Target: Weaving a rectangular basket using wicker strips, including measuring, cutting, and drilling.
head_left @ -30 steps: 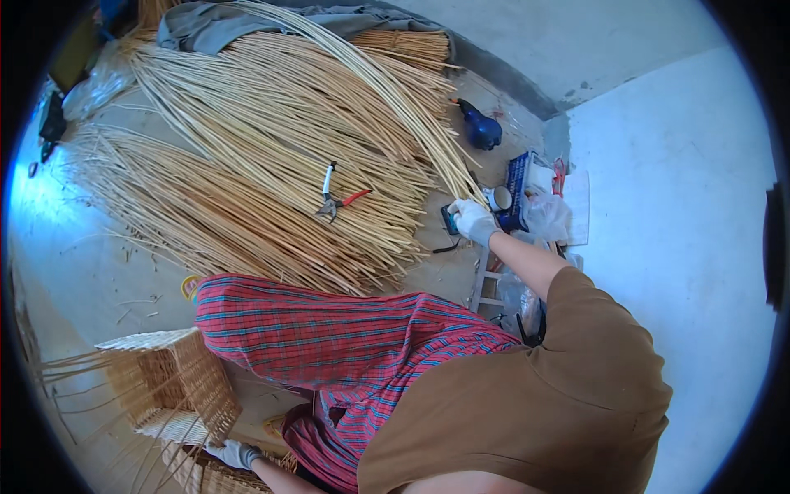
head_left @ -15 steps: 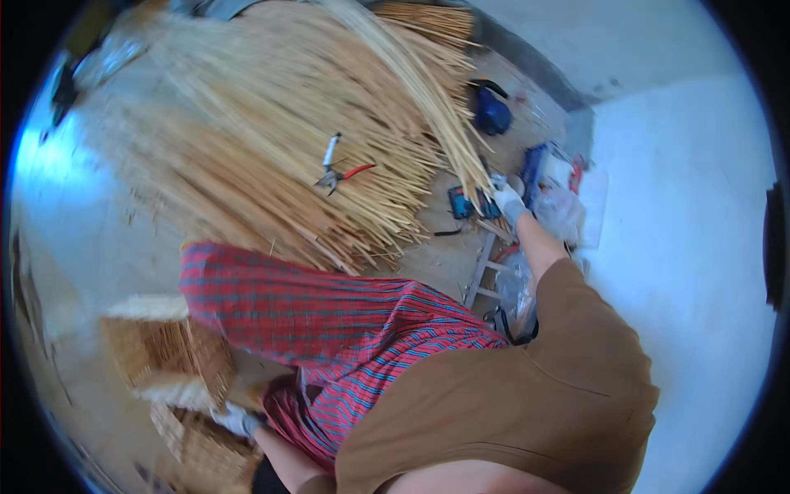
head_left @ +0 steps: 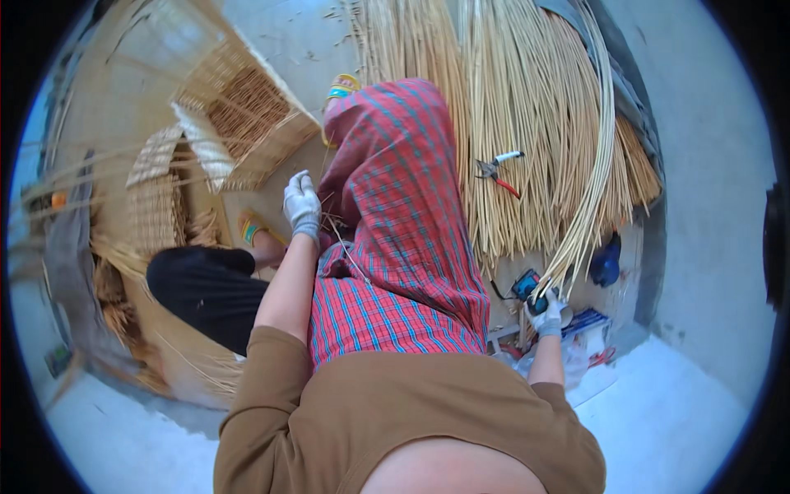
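Note:
My left hand (head_left: 301,203), in a white glove, is raised beside the red checked cloth (head_left: 387,173) over my leg, fingers slightly bent and apart, with no held object visible. Above and left of it stands a woven wicker basket (head_left: 247,111); another woven piece (head_left: 156,202) lies left of that. My right hand (head_left: 546,313), also gloved, is closed on the lower ends of a long pale bundle of canes (head_left: 594,193). A teal and black tool (head_left: 524,286) is just beside that hand, partly hidden. Red-and-white handled pruning shears (head_left: 500,171) rest on spread canes.
Spread canes (head_left: 518,107) cover the upper right of the floor. Near my right hand are a dark blue object (head_left: 606,262) and clutter with plastic bags (head_left: 588,354). A concrete wall (head_left: 699,206) runs along the right. My black-clad leg (head_left: 193,288) extends left.
The view has turned, bringing the baskets upward. My left hand has let go of the woven work and moved up beside the checked cloth. My right hand still holds the cane bundle.

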Demonstrator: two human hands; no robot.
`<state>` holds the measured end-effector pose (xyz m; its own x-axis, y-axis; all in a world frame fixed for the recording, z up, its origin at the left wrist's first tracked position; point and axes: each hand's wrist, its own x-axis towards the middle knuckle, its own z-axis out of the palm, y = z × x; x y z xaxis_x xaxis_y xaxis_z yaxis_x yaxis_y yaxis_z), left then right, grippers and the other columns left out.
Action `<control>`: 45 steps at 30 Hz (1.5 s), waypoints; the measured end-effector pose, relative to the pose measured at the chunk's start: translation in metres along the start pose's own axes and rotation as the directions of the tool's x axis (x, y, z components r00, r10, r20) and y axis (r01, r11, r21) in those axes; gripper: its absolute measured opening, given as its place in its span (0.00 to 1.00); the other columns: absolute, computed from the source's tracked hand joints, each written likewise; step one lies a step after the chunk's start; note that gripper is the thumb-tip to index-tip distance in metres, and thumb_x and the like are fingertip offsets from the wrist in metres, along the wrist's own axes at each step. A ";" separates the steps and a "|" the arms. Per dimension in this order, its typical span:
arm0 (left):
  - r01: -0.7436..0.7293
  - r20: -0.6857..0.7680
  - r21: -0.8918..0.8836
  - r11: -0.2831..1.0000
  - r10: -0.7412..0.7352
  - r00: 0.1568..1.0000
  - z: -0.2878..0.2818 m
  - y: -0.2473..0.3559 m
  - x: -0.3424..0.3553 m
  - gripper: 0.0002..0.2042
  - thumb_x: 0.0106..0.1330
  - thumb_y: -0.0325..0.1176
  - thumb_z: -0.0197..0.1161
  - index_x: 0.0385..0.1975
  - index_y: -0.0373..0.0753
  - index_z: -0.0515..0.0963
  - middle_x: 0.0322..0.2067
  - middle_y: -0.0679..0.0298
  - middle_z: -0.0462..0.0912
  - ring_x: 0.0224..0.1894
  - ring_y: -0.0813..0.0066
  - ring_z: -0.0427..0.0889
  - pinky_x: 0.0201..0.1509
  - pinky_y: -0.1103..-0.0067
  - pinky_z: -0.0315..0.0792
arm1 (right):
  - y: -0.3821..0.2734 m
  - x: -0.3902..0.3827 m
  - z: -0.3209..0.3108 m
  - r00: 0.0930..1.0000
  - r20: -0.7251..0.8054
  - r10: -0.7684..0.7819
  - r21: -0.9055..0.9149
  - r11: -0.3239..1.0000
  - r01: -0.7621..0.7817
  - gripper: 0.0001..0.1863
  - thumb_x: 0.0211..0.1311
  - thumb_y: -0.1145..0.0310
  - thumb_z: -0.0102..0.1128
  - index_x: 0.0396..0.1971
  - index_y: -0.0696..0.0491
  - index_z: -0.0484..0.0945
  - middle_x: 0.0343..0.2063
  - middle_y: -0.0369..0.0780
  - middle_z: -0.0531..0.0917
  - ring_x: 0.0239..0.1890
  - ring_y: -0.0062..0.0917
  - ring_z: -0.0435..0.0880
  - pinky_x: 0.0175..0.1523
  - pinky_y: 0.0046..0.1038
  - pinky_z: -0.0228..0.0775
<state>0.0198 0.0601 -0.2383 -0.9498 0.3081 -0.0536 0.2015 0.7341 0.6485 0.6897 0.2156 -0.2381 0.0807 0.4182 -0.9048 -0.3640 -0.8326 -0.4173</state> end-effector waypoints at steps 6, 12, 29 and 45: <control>0.270 -0.005 -0.205 0.941 -0.276 0.961 -0.011 -0.079 0.016 0.11 0.68 0.39 0.59 0.40 0.39 0.83 0.32 0.57 0.86 0.34 0.68 0.83 0.42 0.72 0.75 | 0.011 0.031 -0.012 0.985 0.013 -0.175 -0.042 0.984 0.175 0.15 0.59 0.45 0.65 0.33 0.40 0.80 0.26 0.31 0.82 0.27 0.30 0.80 0.27 0.34 0.73; 0.022 0.522 0.125 0.992 -0.085 0.849 0.021 -0.066 -0.009 0.18 0.62 0.47 0.58 0.43 0.40 0.82 0.41 0.52 0.85 0.47 0.55 0.83 0.53 0.67 0.74 | 0.017 -0.049 0.002 0.957 -0.289 -0.024 -0.178 0.984 -0.029 0.24 0.54 0.39 0.64 0.41 0.42 0.77 0.30 0.39 0.79 0.23 0.35 0.77 0.22 0.33 0.73; -0.013 0.348 -0.926 0.377 0.867 0.355 -0.130 0.254 -0.122 0.23 0.69 0.28 0.61 0.63 0.40 0.67 0.46 0.64 0.75 0.41 0.80 0.78 0.47 0.82 0.73 | -0.021 -0.363 0.252 0.686 0.619 -0.382 -0.516 0.460 0.723 0.33 0.60 0.56 0.60 0.61 0.58 0.66 0.46 0.40 0.80 0.45 0.22 0.80 0.52 0.25 0.72; 0.366 0.296 -0.930 -0.032 0.526 0.797 -0.192 0.204 -0.100 0.39 0.72 0.55 0.51 0.73 0.38 0.46 0.64 0.58 0.65 0.65 0.67 0.67 0.68 0.71 0.64 | 0.048 -0.306 0.471 -0.010 0.929 0.370 0.091 -0.202 0.975 0.59 0.52 0.66 0.74 0.73 0.58 0.36 0.69 0.51 0.59 0.65 0.39 0.69 0.66 0.35 0.65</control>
<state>0.1103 0.0628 0.0456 -0.5805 0.8109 0.0740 -0.5766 -0.4735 0.6658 0.2102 0.2189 0.0584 -0.9975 0.0249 -0.0668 0.0682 0.6090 -0.7902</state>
